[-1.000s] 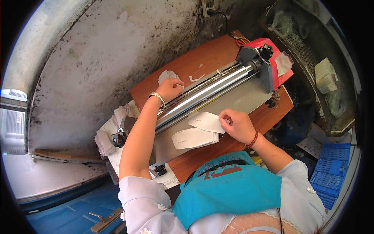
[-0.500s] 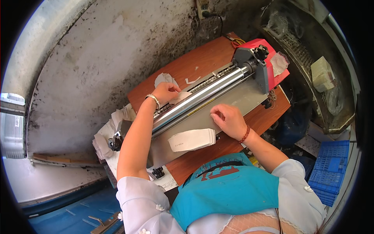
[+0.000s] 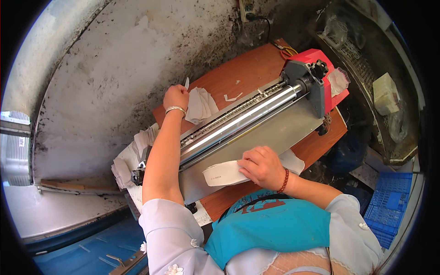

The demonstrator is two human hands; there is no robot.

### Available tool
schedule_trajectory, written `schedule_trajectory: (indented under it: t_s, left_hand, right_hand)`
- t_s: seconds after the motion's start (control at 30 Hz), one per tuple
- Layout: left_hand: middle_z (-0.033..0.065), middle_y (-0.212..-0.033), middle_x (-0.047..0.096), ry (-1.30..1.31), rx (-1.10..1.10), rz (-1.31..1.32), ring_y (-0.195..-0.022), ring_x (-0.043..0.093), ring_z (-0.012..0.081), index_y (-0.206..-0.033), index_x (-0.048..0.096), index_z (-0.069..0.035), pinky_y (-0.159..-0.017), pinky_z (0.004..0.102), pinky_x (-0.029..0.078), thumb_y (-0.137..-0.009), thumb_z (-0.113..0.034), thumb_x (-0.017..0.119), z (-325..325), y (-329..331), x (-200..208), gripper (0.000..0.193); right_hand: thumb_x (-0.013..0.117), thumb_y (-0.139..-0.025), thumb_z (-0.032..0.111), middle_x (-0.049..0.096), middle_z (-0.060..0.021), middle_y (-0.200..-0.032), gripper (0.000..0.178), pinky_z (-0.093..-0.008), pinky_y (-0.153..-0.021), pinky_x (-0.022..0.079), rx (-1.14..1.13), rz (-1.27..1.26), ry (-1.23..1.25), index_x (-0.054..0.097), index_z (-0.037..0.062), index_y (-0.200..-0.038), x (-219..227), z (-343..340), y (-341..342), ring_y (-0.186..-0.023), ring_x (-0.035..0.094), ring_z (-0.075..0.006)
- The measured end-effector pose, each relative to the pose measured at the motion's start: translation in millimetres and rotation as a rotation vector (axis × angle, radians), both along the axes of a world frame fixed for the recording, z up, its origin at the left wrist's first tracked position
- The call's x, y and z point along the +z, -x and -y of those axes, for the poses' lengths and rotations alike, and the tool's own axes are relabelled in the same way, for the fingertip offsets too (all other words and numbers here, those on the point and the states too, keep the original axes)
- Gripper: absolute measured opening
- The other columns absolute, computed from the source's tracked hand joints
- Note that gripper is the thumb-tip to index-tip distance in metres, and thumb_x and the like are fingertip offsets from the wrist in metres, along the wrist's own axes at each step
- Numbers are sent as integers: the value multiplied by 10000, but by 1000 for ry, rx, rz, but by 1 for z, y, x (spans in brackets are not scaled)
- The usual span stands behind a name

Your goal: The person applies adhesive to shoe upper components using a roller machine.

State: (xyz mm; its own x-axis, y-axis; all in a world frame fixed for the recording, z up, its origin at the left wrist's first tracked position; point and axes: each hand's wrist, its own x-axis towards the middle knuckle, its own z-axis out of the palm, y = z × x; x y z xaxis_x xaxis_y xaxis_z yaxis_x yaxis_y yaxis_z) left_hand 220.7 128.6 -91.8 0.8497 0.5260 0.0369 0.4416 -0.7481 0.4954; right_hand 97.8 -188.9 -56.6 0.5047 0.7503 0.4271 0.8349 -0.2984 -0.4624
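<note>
A roller machine (image 3: pixel 243 119) with a long shiny cylinder lies slantwise before me. Beyond its far left side, my left hand (image 3: pixel 176 98) pinches a thin white piece (image 3: pixel 187 83), seen nearly edge-on. Right beside that hand lies a loose pile of white cut pieces (image 3: pixel 201 105). On the machine's near metal plate rests a stack of long curved off-white pieces (image 3: pixel 222 174) with small print at one end. My right hand (image 3: pixel 263 167) is closed over the stack's right part, and a white piece (image 3: pixel 292 162) sticks out past its far side; the fingertips are partly hidden.
A red and grey housing (image 3: pixel 316 75) with a black knob closes the machine's right end. White scraps (image 3: pixel 233 97) lie on the brown tabletop (image 3: pixel 247 66). More white pieces (image 3: pixel 121 173) are stacked at the left end. A blue crate (image 3: pixel 387 206) stands at the right.
My left hand has moved from the roller out to the far left, with a white piece in it. My right hand has come down onto the near stack. The white piece at the roller no longer shows.
</note>
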Motion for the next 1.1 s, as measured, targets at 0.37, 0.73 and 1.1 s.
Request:
schedule_trajectory:
  t_s: [0.37,0.73,1.1]
  left_hand:
    - [148,-970,677,37,-450,-773,-804,669,243,-1053,680,-23,-761,346,516,-812,-59,533,-14,-15,-70,284]
    - [151,-1027,664,-73,-522,-723,-821,672,245,-1075,668,-16,-778,367,513,-840,-92,505,-27,-11,-71,295]
    - [159,-1191,600,122,-414,-351,-1107,567,296,-1140,637,-89,-950,377,435,-816,-225,566,19,9,-7,360]
  right_hand:
    - [675,-714,144,533,-31,-827,223,-331,-696,388,-43,32,35,612,72,-916,8,-9,2,-801,515,-197]
    - [593,-725,96,517,-32,-764,161,-308,-647,375,-41,182,-39,616,53,-879,2,-11,6,-726,496,-184]
    - [752,-663,218,555,-56,-948,396,-356,-760,389,97,43,100,623,66,-1006,16,-1,4,-863,528,-224]
